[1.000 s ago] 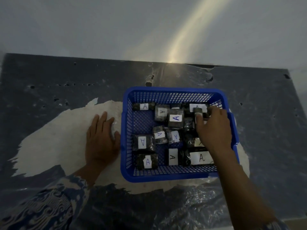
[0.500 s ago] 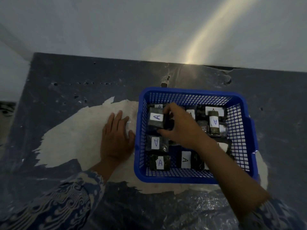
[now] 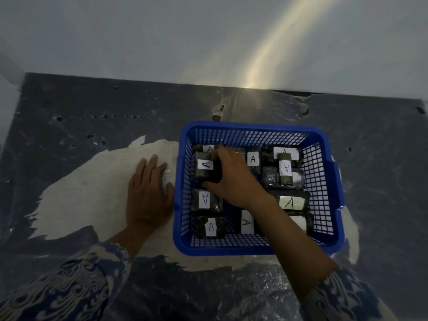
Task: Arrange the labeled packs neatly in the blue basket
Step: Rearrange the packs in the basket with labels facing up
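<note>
From the head view, the right hand (image 3: 234, 179) has crossed from the right side of the blue plastic lattice basket (image 3: 333, 181) to its far left corner within the last second. It now grips a dark plastic-wrapped pack with a white paper label marked A (image 3: 203, 167), thumb under the near end and fingers over the far end, where half a second ago it was just closing on that pack. The pack sits against the basket's left wall, between a partly hidden labeled pack at the far wall (image 3: 209, 148) and the next pack of the left column (image 3: 206, 200). This looks like a left column being lined up, so the tidying seems well along, with the right side still jumbled.

The left hand (image 3: 148, 193) has stayed flat and open, holding nothing, on the pale torn patch of the worktop (image 3: 81, 193) just beside the basket's left wall, probably steadying it.

The packs are small, blocky, dark and glossy under crinkled film, each with a rectangular white label. One narrow pack (image 3: 284, 169) lies on top of others near the far right corner, and a wide-labeled one (image 3: 290, 202) lies along the right wall. The basket is rigid, with open grid walls and a rolled rim. The dark worktop (image 3: 92, 112) is pitted and scuffed, with shiny wrinkled film along its near edge.
</note>
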### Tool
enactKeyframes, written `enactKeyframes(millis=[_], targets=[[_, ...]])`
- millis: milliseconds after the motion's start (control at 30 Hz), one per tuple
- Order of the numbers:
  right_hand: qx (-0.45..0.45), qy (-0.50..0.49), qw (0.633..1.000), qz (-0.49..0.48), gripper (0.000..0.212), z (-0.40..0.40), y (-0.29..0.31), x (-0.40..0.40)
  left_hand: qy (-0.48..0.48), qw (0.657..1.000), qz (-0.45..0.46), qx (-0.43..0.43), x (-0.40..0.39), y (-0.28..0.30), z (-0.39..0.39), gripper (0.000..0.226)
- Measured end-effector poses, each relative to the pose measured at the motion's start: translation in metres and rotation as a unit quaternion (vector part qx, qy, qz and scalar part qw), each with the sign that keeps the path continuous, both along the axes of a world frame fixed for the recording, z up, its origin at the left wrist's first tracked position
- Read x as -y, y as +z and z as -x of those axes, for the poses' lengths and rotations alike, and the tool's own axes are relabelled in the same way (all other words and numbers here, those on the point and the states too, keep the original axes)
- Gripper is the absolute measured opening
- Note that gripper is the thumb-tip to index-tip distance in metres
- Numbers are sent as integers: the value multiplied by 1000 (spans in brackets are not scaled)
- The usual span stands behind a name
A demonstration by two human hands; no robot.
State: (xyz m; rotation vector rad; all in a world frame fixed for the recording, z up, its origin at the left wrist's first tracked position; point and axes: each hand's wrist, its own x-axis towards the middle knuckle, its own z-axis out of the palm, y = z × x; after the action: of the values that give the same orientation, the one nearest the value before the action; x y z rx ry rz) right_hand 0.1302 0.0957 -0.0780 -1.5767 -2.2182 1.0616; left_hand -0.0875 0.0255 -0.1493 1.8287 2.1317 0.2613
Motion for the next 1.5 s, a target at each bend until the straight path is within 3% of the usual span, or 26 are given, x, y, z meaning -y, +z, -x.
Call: enactKeyframes(millis=[67, 133, 233, 300, 433, 567, 633, 767, 933, 1367, 1500], targets=[[-10, -74, 996, -45, 48, -22, 8, 0, 0, 1000, 1, 3, 0, 1, -1, 58], [46, -203, 970, -125, 41, -53, 13, 0, 3, 1000, -6, 7, 0, 1, 0, 55], [146, -319, 934, -63, 43, -89, 12, 4, 5, 1000, -13, 11, 0, 2, 0, 59], [141, -304, 942, -20, 43, -96, 9, 7, 7, 1000, -17, 15, 1, 3, -1, 60], [31, -292, 954, -58, 29, -73, 16, 7, 5, 1000, -24, 11, 1, 1, -1, 57], [-90, -275, 951, 113, 27, -18, 11, 9, 6, 1000, -22, 5, 1, -2, 0, 56], [-110, -284, 945, 116, 24, 0, 4, 10, 4, 1000, -21, 3, 1, -2, 0, 57], [-93, -292, 949, 68, 22, 9, -2, 15, 4, 1000, -15, 1, 0, -2, 0, 58], [-120, -299, 944, 72, 7, 8, -6, 24, 7, 1000, -12, 2, 2, -1, 0, 59], [-41, -231, 971, 48, 30, 10, -7, 22, 14, 1000, 0, 9, 1, -3, -1, 61], [-48, -152, 987, 11, 60, 2, -5, 16, 16, 1000, -6, 14, 1, -4, 0, 59]])
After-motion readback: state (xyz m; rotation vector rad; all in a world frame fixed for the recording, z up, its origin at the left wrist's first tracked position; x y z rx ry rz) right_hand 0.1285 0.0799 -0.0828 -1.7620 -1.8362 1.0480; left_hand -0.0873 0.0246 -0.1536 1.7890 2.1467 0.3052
